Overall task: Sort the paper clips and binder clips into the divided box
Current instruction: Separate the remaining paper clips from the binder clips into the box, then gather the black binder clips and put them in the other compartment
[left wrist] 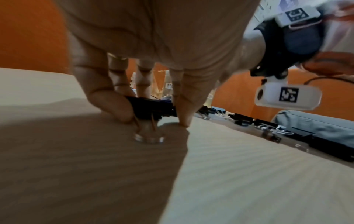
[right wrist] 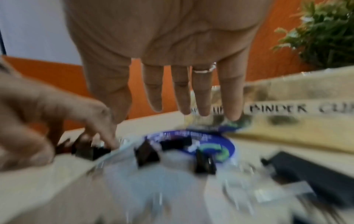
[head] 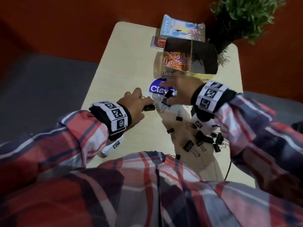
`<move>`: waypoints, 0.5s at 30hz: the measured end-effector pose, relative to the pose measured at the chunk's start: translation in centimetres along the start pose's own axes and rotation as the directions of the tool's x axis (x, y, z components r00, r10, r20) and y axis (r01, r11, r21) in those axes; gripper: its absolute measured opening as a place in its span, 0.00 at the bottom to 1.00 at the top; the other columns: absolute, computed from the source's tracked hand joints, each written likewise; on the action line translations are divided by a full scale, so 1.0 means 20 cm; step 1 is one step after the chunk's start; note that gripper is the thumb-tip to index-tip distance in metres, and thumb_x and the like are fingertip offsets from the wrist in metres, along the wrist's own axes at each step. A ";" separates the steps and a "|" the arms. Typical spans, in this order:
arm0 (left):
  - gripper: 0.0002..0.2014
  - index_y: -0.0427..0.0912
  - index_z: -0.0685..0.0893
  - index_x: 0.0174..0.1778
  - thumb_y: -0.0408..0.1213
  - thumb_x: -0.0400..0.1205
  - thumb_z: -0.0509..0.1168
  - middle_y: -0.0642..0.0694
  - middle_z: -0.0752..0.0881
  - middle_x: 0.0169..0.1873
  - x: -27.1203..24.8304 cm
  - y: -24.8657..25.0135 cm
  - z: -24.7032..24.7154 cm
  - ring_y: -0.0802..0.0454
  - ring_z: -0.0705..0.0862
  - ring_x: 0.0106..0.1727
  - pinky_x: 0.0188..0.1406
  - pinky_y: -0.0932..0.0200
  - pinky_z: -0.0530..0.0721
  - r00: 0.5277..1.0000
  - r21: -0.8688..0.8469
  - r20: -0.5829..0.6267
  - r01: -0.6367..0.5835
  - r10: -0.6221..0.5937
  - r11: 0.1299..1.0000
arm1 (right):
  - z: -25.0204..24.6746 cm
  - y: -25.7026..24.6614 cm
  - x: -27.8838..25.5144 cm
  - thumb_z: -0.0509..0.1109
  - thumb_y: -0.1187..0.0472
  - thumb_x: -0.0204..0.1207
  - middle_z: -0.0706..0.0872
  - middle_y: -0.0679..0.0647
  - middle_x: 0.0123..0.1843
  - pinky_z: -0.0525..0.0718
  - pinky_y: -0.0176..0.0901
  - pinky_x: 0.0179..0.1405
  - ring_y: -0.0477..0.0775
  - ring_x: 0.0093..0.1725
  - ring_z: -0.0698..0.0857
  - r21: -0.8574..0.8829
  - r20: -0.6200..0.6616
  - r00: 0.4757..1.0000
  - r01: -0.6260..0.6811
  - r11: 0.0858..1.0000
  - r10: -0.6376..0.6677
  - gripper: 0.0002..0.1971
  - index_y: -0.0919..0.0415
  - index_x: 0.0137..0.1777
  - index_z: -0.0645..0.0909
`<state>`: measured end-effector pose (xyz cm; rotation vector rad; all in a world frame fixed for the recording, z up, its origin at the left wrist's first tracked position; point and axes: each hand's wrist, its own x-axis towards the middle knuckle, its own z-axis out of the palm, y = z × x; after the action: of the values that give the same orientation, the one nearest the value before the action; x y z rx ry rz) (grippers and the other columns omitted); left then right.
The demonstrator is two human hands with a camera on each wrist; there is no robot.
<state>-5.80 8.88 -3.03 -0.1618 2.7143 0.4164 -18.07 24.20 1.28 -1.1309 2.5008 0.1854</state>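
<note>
My left hand reaches down to the table and pinches a black binder clip between thumb and fingers; the left wrist view shows that clip on the tabletop with its wire handle toward the camera. My right hand hovers open with straight, spread fingers over a clear plastic bag with a blue label. Two binder clips lie on the bag. Several more black binder clips lie scattered near me. The divided box stands behind, with pink and orange paper clips in its left compartment.
A book and a small red box lie behind the divided box. A green plant stands at the far right corner. A black cable hangs off the near right edge. The table's left edge is close to my left hand.
</note>
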 end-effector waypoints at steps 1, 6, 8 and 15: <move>0.25 0.62 0.73 0.68 0.33 0.78 0.65 0.45 0.69 0.59 0.00 0.02 0.01 0.40 0.73 0.56 0.51 0.47 0.81 1.000 0.005 -0.002 -0.013 0.013 1.000 | 0.05 -0.01 -0.02 0.72 0.46 0.71 0.69 0.54 0.77 0.79 0.56 0.65 0.60 0.71 0.75 0.011 0.060 0.998 0.007 1.000 -0.007 0.32 0.44 0.76 0.69; 0.21 0.58 0.75 0.60 0.28 0.79 0.61 0.44 0.70 0.57 0.01 0.09 0.04 0.40 0.73 0.52 0.46 0.49 0.80 0.999 0.033 -0.024 -0.028 0.029 0.999 | 0.17 -0.04 -0.04 0.71 0.54 0.74 0.72 0.57 0.68 0.82 0.56 0.57 0.63 0.62 0.81 0.001 0.074 0.997 -0.015 1.000 0.014 0.24 0.48 0.70 0.74; 0.19 0.58 0.75 0.59 0.28 0.79 0.60 0.44 0.69 0.56 0.01 0.10 0.04 0.42 0.72 0.51 0.42 0.52 0.76 0.999 0.043 -0.022 -0.026 0.027 0.999 | 0.19 -0.04 -0.07 0.70 0.59 0.75 0.73 0.58 0.64 0.83 0.54 0.54 0.64 0.58 0.82 -0.009 0.044 0.999 -0.009 1.000 0.010 0.22 0.50 0.70 0.74; 0.15 0.56 0.74 0.57 0.33 0.79 0.64 0.45 0.70 0.56 0.05 0.14 0.02 0.43 0.74 0.53 0.43 0.53 0.76 1.000 0.009 -0.011 0.000 0.000 1.000 | 0.24 -0.04 -0.18 0.67 0.54 0.78 0.67 0.58 0.63 0.80 0.50 0.48 0.62 0.57 0.80 0.012 0.050 0.999 -0.020 1.000 0.019 0.21 0.51 0.71 0.72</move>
<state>-6.96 11.56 -3.12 -0.1624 2.7266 0.4039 -13.83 27.55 -1.70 -1.0843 2.4668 0.2009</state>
